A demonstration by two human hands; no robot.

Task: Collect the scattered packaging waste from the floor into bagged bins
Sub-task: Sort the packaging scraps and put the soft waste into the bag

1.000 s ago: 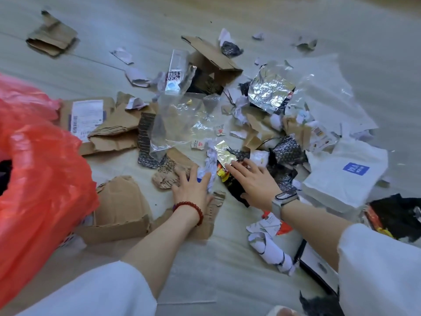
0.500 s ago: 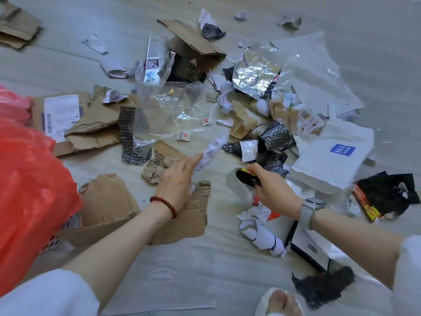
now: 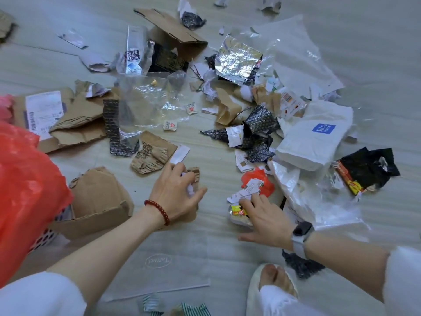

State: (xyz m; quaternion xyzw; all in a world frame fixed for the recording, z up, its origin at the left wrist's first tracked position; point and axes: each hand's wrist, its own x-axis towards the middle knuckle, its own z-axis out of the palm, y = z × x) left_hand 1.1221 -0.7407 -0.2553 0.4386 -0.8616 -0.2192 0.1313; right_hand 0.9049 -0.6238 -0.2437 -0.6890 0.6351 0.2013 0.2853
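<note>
Pale grey plank floor (image 3: 341,30), littered wall to wall as far as I see. Cardboard scraps (image 3: 77,124), foil (image 3: 237,59) and clear film (image 3: 145,99) lie scattered (densest centre-right). Left hand (image 3: 176,192) grips crumpled white paper; right hand (image 3: 265,215) pinches a yellow wrapper (image 3: 238,210). Red bin bag (image 3: 25,190) sits far left.

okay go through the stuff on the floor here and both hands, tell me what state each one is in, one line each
left hand: fingers curled round crumpled white paper
right hand: fingers on a yellow-red wrapper, pinning it
red bin bag: mouth not visible, standing at left
clear plastic bag: flat, crinkled
silver foil: creased, shiny side up
white mailer: lying flat, looks sealed
cardboard box: torn, flattened
</note>
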